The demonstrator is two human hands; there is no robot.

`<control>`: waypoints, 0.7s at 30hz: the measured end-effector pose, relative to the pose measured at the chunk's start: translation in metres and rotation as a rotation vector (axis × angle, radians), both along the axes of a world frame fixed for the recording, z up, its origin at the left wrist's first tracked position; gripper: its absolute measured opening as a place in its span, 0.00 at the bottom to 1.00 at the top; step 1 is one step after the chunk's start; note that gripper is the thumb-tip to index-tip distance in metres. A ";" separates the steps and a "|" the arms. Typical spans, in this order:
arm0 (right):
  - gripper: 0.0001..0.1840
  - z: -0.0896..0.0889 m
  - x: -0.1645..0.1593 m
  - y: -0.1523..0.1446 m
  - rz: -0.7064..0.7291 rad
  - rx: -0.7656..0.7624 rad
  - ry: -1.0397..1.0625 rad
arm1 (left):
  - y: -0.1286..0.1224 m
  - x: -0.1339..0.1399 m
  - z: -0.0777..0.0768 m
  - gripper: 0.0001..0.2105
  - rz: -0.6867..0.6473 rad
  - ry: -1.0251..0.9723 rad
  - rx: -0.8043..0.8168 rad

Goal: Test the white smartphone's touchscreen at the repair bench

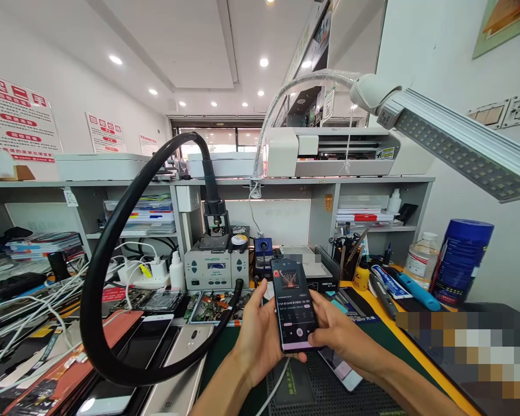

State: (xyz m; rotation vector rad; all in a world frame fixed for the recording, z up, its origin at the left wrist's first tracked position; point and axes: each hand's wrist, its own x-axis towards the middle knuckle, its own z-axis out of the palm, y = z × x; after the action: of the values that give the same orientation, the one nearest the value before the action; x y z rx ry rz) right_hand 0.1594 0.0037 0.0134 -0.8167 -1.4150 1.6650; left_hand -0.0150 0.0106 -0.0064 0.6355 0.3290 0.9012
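Observation:
A smartphone (pixel 292 300) with a lit screen is held upright in front of me, over the bench. Its screen shows a dark media page with a pause button near the bottom. My left hand (pixel 257 335) cradles it from the left and below, fingers wrapped behind it. From the right side, my right hand (pixel 333 332) also grips it, with the thumb at the lower right of the screen. Under my hands lies a dark textured work mat (pixel 320 393). Another phone (pixel 342 370) lies on it, partly hidden by my right wrist. A white cable (pixel 277 384) runs below the held phone.
A hot-air rework station (pixel 216 271) stands behind, its thick black hose (pixel 89 294) looping at left. Phones and parts crowd the left, including a gold phone (pixel 177 370). At right are a clear bottle (pixel 420 260) and a blue canister (pixel 461 263). An LED lamp (pixel 463 138) hangs above.

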 end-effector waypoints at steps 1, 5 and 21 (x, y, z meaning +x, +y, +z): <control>0.45 -0.001 0.000 0.001 -0.014 0.004 -0.003 | 0.000 0.000 0.000 0.32 -0.002 -0.010 -0.004; 0.44 -0.008 0.000 0.005 -0.132 0.031 0.009 | 0.000 -0.001 0.004 0.34 -0.002 -0.037 -0.018; 0.53 -0.022 -0.007 0.003 -0.129 0.125 -0.071 | 0.006 -0.002 -0.004 0.34 0.036 0.024 -0.038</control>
State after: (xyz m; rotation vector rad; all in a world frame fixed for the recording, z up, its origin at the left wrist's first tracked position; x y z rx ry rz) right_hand 0.1523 0.0063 -0.0081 -0.8844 -1.4673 1.4477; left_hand -0.0174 0.0169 -0.0099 0.6073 0.3792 0.9202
